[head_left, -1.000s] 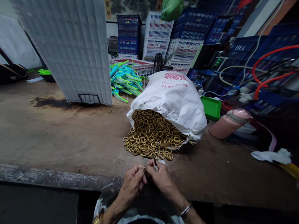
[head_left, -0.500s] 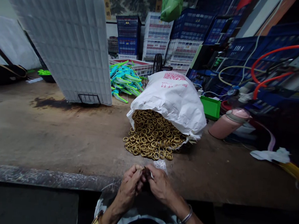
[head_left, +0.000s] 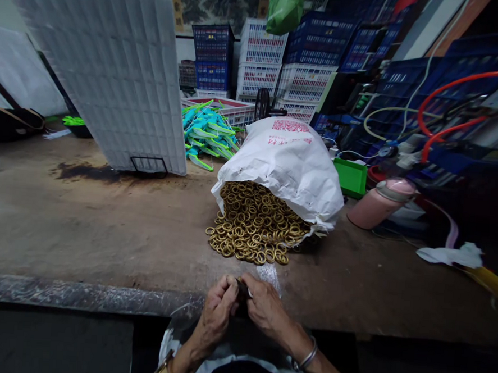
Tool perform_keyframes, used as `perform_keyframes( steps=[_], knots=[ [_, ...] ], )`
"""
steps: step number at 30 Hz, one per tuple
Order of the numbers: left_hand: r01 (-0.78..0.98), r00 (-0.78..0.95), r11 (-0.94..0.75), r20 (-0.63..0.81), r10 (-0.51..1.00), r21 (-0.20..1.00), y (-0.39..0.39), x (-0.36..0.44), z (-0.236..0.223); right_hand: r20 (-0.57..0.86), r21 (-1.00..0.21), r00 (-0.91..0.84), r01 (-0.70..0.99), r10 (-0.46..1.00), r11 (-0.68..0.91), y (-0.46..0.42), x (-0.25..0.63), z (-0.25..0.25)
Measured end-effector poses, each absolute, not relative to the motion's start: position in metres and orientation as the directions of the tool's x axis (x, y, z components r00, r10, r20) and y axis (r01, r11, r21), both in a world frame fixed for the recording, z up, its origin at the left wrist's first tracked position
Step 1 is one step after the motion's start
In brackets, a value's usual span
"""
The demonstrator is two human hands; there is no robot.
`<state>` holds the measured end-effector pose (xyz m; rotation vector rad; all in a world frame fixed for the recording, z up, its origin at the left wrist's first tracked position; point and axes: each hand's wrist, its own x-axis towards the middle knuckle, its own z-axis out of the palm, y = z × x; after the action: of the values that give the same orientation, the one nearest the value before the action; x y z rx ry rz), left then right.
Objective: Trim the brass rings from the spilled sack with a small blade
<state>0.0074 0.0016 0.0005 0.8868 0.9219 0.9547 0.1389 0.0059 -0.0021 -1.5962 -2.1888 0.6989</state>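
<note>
At the table's front edge, my left hand (head_left: 220, 302) and my right hand (head_left: 265, 304) meet fingertip to fingertip. Both are closed in a pinch around something small and dark with a yellowish edge; the fingers cover most of it, so its kind is unclear. Just beyond them, many brass-coloured rings (head_left: 246, 240) spill in a heap out of a white woven sack (head_left: 290, 166). The sack lies on its side, its mouth facing me, with red print on top. A pale cloth lies over my lap below the hands.
On the brown table (head_left: 81, 227) a tall white ribbed panel (head_left: 133, 78) stands at left. Behind are turquoise and green plastic pieces (head_left: 210, 133) and stacked crates (head_left: 261, 58). A green tray (head_left: 351, 177), a pink bottle (head_left: 380, 204) and red hoses (head_left: 458, 84) are at right.
My hands have shifted slightly, their fingertips still together around the small thing. The ring heap and sack look the same.
</note>
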Motion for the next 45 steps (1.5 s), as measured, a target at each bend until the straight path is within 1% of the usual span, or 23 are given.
perform_keyframes(
  steps=[6,9,14,16,18,20,22,24,26,27,29,33,36,38,40,42,45],
  knots=[
    [-0.255,0.278,0.303,-0.230,0.933,0.918,-0.001,0.007,-0.001,-0.004,-0.505,-0.257,0.834,0.966,0.220,0.003,0.137,0.004],
    [-0.235,0.276,0.273,-0.205,0.939,0.933,-0.001,0.007,-0.003,0.014,-0.501,-0.266,0.832,0.964,0.237,0.003,0.139,0.002],
    [-0.214,0.276,0.193,-0.130,0.952,0.958,-0.001,0.006,-0.005,0.000,-0.527,-0.316,0.806,0.949,0.269,0.003,0.140,0.000],
    [-0.197,0.276,0.183,-0.124,0.953,0.963,-0.004,0.005,0.000,-0.008,-0.525,-0.334,0.804,0.943,0.281,0.004,0.142,0.000],
    [-0.191,0.296,0.191,-0.130,0.946,0.963,-0.010,0.004,0.010,-0.030,-0.481,-0.288,0.844,0.957,0.239,0.006,0.147,0.001],
    [-0.209,0.339,0.210,-0.130,0.932,0.955,-0.016,0.004,0.020,-0.064,-0.420,-0.183,0.896,0.981,0.140,0.010,0.154,0.003],
    [-0.267,0.405,0.300,-0.176,0.897,0.916,-0.018,0.005,0.027,-0.059,-0.390,-0.086,0.919,0.995,0.056,0.015,0.161,0.004],
    [-0.357,0.443,0.446,-0.272,0.855,0.821,-0.017,0.006,0.028,-0.002,-0.399,-0.016,0.917,1.000,0.014,0.021,0.167,0.005],
    [-0.456,0.446,0.531,-0.333,0.831,0.714,-0.012,0.007,0.024,0.062,-0.419,0.040,0.908,0.997,-0.010,0.028,0.171,0.004],
    [-0.495,0.442,0.544,-0.342,0.829,0.677,-0.009,0.006,0.021,0.078,-0.420,0.059,0.907,0.995,-0.021,0.032,0.172,0.004],
    [-0.547,0.429,0.536,-0.335,0.839,0.643,-0.005,0.005,0.015,0.078,-0.388,0.074,0.921,0.994,-0.038,0.039,0.173,0.001],
    [-0.594,0.437,0.555,-0.346,0.830,0.582,-0.002,0.001,0.009,0.026,-0.256,0.078,0.964,0.997,-0.069,0.049,0.173,-0.004],
    [-0.621,0.480,0.621,-0.393,0.784,0.478,0.000,-0.001,0.007,0.026,-0.236,0.104,0.967,0.994,-0.095,0.052,0.172,-0.006],
    [-0.635,0.495,0.650,-0.425,0.757,0.417,0.002,-0.001,0.006,0.026,-0.248,0.124,0.962,0.992,-0.114,0.052,0.172,-0.006],
    [-0.646,0.486,0.650,-0.441,0.755,0.400,0.004,0.001,0.007,0.022,-0.287,0.134,0.950,0.991,-0.123,0.052,0.173,-0.006],
    [-0.644,0.445,0.628,-0.454,0.772,0.437,0.006,0.003,0.008,0.040,-0.380,0.144,0.917,0.989,-0.119,0.051,0.174,-0.005],
    [-0.584,0.374,0.577,-0.441,0.816,0.571,0.007,0.007,0.010,0.090,-0.612,0.173,0.787,0.981,-0.083,0.050,0.172,-0.004]
  ],
)
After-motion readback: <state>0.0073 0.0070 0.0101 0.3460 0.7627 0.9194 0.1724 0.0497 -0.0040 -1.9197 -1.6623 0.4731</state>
